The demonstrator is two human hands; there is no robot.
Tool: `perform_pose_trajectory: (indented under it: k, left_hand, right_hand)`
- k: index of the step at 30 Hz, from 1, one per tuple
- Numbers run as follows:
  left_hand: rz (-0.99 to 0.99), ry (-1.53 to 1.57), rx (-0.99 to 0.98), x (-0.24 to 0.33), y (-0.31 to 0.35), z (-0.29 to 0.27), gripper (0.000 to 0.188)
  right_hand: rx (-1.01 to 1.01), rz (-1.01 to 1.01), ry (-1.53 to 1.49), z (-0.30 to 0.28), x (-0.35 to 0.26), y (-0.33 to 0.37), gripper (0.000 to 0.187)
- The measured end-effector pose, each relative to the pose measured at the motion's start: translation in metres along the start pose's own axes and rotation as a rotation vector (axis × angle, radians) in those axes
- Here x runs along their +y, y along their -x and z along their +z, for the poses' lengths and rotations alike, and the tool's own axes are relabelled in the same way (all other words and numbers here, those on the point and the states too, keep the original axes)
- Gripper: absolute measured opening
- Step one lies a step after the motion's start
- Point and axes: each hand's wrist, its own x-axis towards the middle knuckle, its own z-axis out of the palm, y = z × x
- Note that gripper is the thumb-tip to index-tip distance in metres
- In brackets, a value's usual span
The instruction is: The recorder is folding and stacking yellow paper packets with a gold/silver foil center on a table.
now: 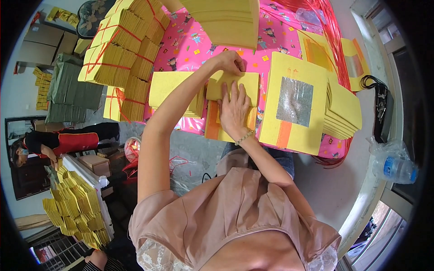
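Note:
A sheet of yellow joss paper (212, 92) lies folded over on the table in front of me, with an orange band showing below the fold. My right hand (235, 108), wearing a beaded bracelet, rests flat on it with fingers spread. Curled at the sheet's far edge is my left hand (229, 63), its fingertips pressed together against the paper; their exact grip is partly hidden. Just right lies a stack of flat joss paper (276, 95) with a silver foil square and an orange strip. To the left sits a pile of folded yellow sheets (174, 88).
Bundles tied with red string (113, 45) are stacked at the far left on the pink patterned tablecloth (181, 40). Red string (337, 40) hangs along the right edge. More folded sheets (343, 113) fan out there. A person in red (77, 142) works at another table.

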Motion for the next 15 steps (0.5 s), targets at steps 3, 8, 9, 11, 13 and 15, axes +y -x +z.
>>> perform_pose_trajectory:
  k: [3,8,9,11,13,15]
  left_hand:
    - [0.003,-0.049,-0.002,0.004,-0.001,0.0,0.023]
    - [0.013,-0.063,0.03,0.004,0.0,0.001,0.025]
    - [0.02,-0.102,0.036,0.004,0.0,0.002,0.025]
    - [0.021,-0.098,0.04,0.005,-0.001,0.002,0.025]
    - [0.017,-0.091,0.047,0.003,0.0,0.002,0.025]
    - [-0.004,-0.009,0.022,0.002,-0.001,0.002,0.024]
  right_hand:
    - [0.016,0.006,0.001,0.002,0.0,0.0,0.054]
    - [-0.034,0.002,0.018,0.002,0.0,0.002,0.057]
    - [-0.074,0.002,0.029,0.003,0.0,0.003,0.059]
    - [-0.085,0.014,-0.013,0.004,-0.003,0.009,0.062]
    - [-0.099,0.02,-0.057,0.002,-0.007,0.016,0.065]
    - [-0.163,-0.004,-0.131,-0.001,-0.01,0.02,0.069]
